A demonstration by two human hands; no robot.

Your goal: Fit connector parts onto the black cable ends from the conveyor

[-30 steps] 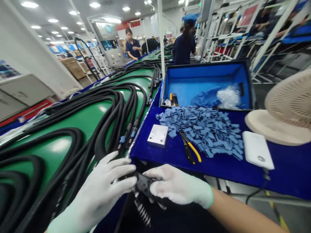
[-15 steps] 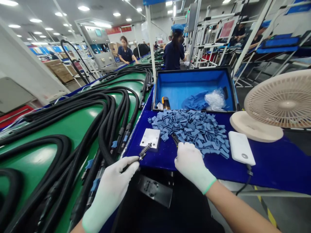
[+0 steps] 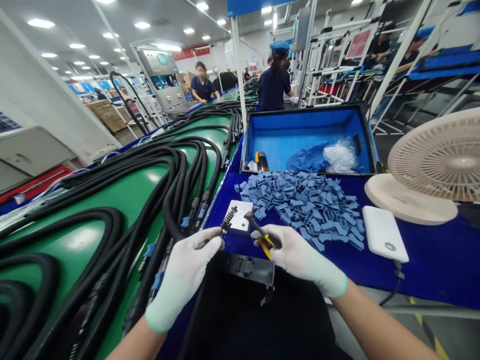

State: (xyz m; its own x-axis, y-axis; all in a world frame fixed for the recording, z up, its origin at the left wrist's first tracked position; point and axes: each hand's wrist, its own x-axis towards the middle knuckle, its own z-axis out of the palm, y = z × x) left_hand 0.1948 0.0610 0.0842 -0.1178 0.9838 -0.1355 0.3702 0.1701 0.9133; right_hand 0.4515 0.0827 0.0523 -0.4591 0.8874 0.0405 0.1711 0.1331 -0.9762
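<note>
Left hand (image 3: pixel 183 272): white glove, fingers (image 3: pixel 210 236) pinched on the near end of a ribbed black part (image 3: pixel 228 220). The part sticks out past the fingertips, up and away from the person, and its far tip sits over the small white plate (image 3: pixel 243 222). Can't tell if the tip touches the plate.

Right hand (image 3: pixel 300 255): white glove, fingers (image 3: pixel 285 235) curled shut around the pliers (image 3: pixel 260 234). The yellow handles show under the fingers. The dark pliers head points left towards the ribbed part, just beside its tip and above the plate's right edge. Can't tell if the jaws are open or closed.

The two hands are near each other at the front edge of the blue surface (image 3: pixel 431 265), with a gap between them. Below that gap a black bracket (image 3: pixel 251 267) hangs off the surface edge.

Around them:
- A pile of blue clips (image 3: pixel 303 205) lies behind the right hand, near its knuckles.
- A blue bin (image 3: pixel 307 127) sits behind the pile, with blue cloth and a clear plastic bag inside.
- A white slab-like device (image 3: pixel 382 232) lies right of the pile, with a cream fan (image 3: pixel 431 165) beyond it.
- A green belt (image 3: pixel 112 195) on the left is loaded with loops of black hose (image 3: pixel 168 170).
- Other people work further down the line.
</note>
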